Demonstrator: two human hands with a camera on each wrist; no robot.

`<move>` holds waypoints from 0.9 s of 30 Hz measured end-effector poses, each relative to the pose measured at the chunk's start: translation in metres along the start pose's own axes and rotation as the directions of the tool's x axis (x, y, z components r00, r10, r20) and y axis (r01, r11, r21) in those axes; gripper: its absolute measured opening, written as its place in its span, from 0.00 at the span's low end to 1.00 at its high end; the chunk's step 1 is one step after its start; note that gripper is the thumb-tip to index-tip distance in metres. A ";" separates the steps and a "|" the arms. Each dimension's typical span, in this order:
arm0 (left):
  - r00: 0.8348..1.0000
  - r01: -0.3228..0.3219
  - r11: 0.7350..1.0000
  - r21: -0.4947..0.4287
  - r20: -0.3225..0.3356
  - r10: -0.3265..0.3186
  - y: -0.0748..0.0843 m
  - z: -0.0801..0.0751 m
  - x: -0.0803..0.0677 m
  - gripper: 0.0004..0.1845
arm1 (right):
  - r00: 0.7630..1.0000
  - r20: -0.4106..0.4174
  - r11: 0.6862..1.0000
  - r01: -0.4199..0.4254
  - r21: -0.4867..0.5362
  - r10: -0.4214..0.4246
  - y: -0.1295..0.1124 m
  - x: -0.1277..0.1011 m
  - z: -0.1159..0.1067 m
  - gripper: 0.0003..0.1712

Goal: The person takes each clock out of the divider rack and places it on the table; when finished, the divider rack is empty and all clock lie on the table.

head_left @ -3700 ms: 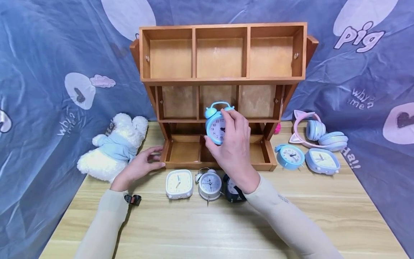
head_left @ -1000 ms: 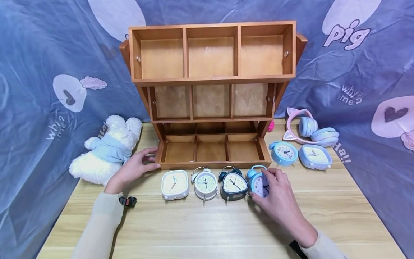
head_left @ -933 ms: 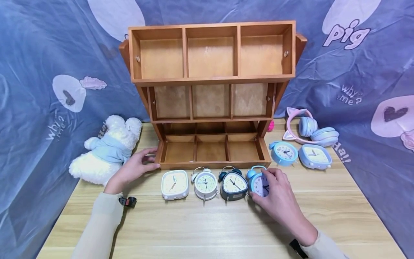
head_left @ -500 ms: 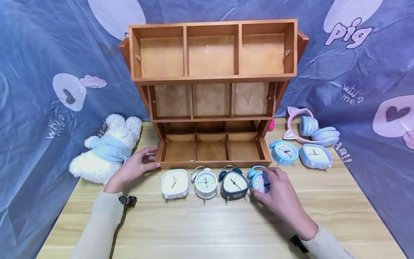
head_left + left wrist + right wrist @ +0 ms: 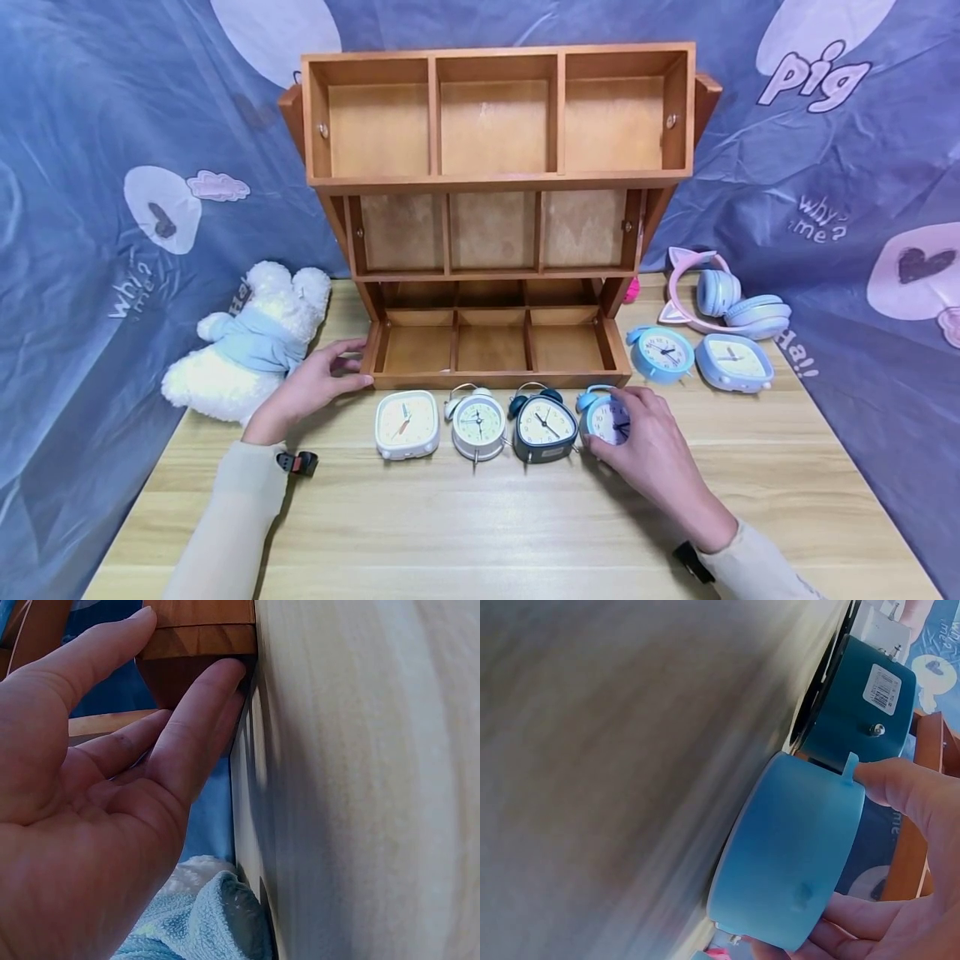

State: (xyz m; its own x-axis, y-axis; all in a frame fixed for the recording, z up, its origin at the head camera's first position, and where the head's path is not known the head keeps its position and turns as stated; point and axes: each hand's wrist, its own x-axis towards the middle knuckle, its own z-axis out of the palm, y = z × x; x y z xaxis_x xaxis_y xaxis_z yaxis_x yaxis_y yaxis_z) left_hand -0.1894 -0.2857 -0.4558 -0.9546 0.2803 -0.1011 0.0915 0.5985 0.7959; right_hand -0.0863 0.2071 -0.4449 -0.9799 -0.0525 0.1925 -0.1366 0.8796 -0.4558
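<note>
My right hand (image 5: pixel 660 458) grips a light blue twin-bell alarm clock (image 5: pixel 602 419) at the right end of a row on the table, covering part of its dial. In the right wrist view, my thumb is at the blue clock's (image 5: pixel 787 847) edge, with fingers behind its lower side. Left of it stand a dark green alarm clock (image 5: pixel 545 427), a white twin-bell alarm clock (image 5: pixel 478 425) and a square white alarm clock (image 5: pixel 407 423). My left hand (image 5: pixel 318 383) rests its fingertips against the lower left front corner of the wooden shelf (image 5: pixel 498 382), fingers loosely bent.
The three-tier shelf stands behind the clocks, its compartments bare. A white plush toy (image 5: pixel 251 350) in blue lies at left. On the right are a round blue alarm clock (image 5: pixel 662 353), a square blue alarm clock (image 5: pixel 734 362), cat-ear headphones (image 5: pixel 723 300) and a pink object (image 5: pixel 632 290).
My right hand has brought the light blue alarm clock down from before the shelf to the table, right of the dark green one. The left hand has stayed at the shelf corner.
</note>
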 end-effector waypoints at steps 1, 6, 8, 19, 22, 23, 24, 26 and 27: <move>1.000 -0.001 1.000 0.000 0.001 0.001 0.000 0.000 0.000 0.41 | 1.000 0.000 1.000 0.001 0.000 -0.001 0.000 0.000 0.000 0.46; 1.000 -0.004 1.000 -0.002 0.006 0.004 0.001 0.000 0.000 0.42 | 1.000 -0.011 1.000 0.009 0.003 -0.009 0.001 -0.001 0.001 0.45; 1.000 -0.005 1.000 0.001 0.006 0.005 0.001 0.000 0.001 0.42 | 1.000 -0.017 1.000 0.011 0.006 -0.011 0.001 -0.001 0.001 0.44; 1.000 -0.008 1.000 0.011 0.002 0.008 0.000 0.000 -0.002 0.42 | 1.000 0.004 1.000 0.003 0.015 -0.003 0.004 -0.001 0.002 0.44; 1.000 -0.003 1.000 0.024 0.000 0.003 0.000 0.000 -0.002 0.43 | 1.000 0.003 1.000 0.000 0.010 0.000 0.004 -0.001 0.002 0.43; 1.000 -0.002 1.000 0.026 -0.001 0.002 0.000 0.000 -0.002 0.42 | 1.000 0.002 1.000 0.000 0.011 -0.001 0.005 -0.001 0.002 0.43; 1.000 -0.004 1.000 0.028 -0.002 0.004 0.000 0.000 -0.002 0.42 | 1.000 0.001 1.000 0.000 0.011 0.000 0.005 -0.001 0.002 0.44; 1.000 -0.005 1.000 0.031 -0.004 0.006 0.001 0.001 -0.002 0.42 | 1.000 0.003 1.000 0.000 0.011 0.000 0.005 -0.001 0.002 0.44; 1.000 -0.005 0.999 0.032 -0.004 0.005 0.001 0.001 -0.001 0.42 | 1.000 0.004 1.000 -0.001 0.011 0.001 0.005 -0.001 0.002 0.44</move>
State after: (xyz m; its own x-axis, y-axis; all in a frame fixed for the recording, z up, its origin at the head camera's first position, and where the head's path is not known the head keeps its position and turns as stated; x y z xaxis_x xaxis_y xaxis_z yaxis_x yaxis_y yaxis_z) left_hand -0.1879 -0.2853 -0.4554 -0.9552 0.2804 -0.0944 0.1054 0.6205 0.7771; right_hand -0.0862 0.2103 -0.4488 -0.9806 -0.0533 0.1884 -0.1369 0.8743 -0.4656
